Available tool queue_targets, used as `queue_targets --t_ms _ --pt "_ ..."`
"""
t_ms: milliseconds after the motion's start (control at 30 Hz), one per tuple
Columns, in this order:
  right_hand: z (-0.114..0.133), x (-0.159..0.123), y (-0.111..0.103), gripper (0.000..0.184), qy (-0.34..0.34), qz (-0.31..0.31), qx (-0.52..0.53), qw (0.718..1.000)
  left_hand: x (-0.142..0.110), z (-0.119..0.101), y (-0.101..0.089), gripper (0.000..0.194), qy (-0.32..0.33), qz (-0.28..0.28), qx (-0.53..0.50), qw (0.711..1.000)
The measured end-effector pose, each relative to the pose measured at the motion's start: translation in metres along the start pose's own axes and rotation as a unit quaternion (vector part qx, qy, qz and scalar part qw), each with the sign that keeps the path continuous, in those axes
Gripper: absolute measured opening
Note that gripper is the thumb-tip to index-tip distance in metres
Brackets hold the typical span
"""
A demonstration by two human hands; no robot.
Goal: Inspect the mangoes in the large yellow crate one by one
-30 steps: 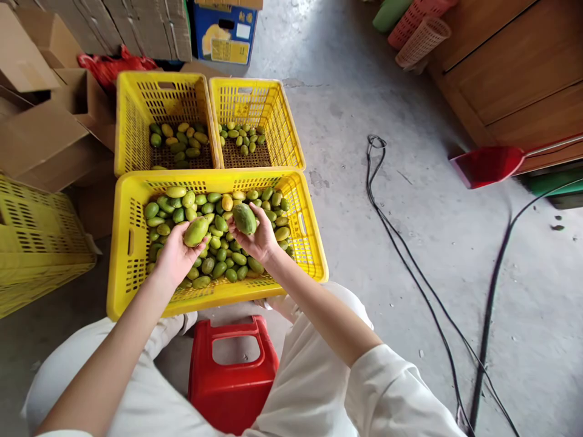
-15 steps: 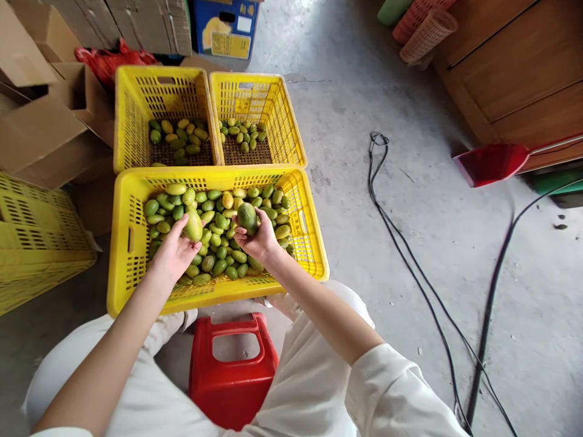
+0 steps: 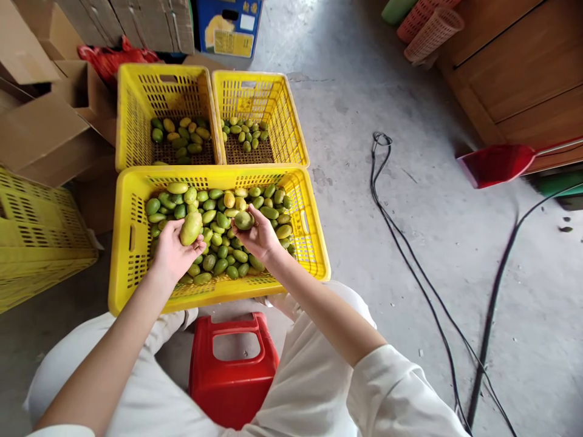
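Observation:
Over the front yellow crate (image 3: 214, 176), my left hand (image 3: 175, 255) is closed around a yellow-green mango (image 3: 191, 229), held upright between thumb and fingers. My right hand (image 3: 260, 235) grips a darker green mango (image 3: 244, 221), its end turned toward me. Both fruits are raised above a heap of green and yellowish mangoes (image 3: 221, 253) in that crate. A small gap separates the two hands. Behind the front crate stand a back left yellow crate (image 3: 136, 121) and a back right yellow crate (image 3: 286, 121), each with some mangoes inside.
A red plastic stool (image 3: 232, 388) stands between my legs. Cardboard boxes (image 3: 40, 133) and another yellow crate (image 3: 45, 243) are on the left. A blue carton (image 3: 234, 30) is behind. Black cables (image 3: 401, 255) and a red dustpan (image 3: 498, 165) lie to the right.
Both mangoes have been turned in my hands: the left one now stands more upright, the right one shows its end. The hands stay over the front crate.

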State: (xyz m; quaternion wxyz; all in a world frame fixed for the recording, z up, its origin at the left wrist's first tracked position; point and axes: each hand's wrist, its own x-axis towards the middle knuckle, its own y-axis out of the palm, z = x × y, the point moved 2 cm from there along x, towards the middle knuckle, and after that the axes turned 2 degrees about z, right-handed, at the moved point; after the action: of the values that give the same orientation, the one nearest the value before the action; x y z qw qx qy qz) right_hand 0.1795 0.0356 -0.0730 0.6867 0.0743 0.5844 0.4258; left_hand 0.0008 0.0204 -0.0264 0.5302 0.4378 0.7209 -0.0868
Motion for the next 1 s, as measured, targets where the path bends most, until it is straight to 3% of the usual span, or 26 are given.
queue_targets --t_ms 167,333,467,567,700,900,1000 --pt "0.002 0.0 -0.002 0.026 0.014 0.005 -0.019 1.0 0.003 0.0 -0.003 0.014 -0.001 0.003 -0.006 1.0" --pt "0.004 0.001 -0.007 0.021 0.019 -0.011 -0.025 0.999 0.009 0.002 -0.006 0.013 0.022 0.013 -0.005 1.0" --pt "0.005 -0.006 -0.001 0.018 0.044 0.027 -0.007 0.999 0.012 0.002 -0.008 0.017 0.038 -0.004 -0.006 0.999" --pt "0.007 -0.012 0.004 0.015 0.08 0.063 0.01 0.995 0.01 0.001 -0.007 0.016 0.042 0.023 -0.018 0.999" --pt "0.009 -0.013 0.006 0.023 0.112 0.082 0.01 0.99 0.004 -0.002 -0.002 0.016 0.048 0.059 -0.045 0.996" --pt "0.005 -0.008 0.003 0.008 0.085 0.049 -0.034 0.995 0.006 -0.002 -0.001 0.014 0.073 0.052 -0.05 0.995" --pt "0.005 -0.008 0.002 0.011 0.061 0.023 -0.041 0.997 0.01 -0.002 -0.004 0.012 0.1 0.055 -0.044 0.992"
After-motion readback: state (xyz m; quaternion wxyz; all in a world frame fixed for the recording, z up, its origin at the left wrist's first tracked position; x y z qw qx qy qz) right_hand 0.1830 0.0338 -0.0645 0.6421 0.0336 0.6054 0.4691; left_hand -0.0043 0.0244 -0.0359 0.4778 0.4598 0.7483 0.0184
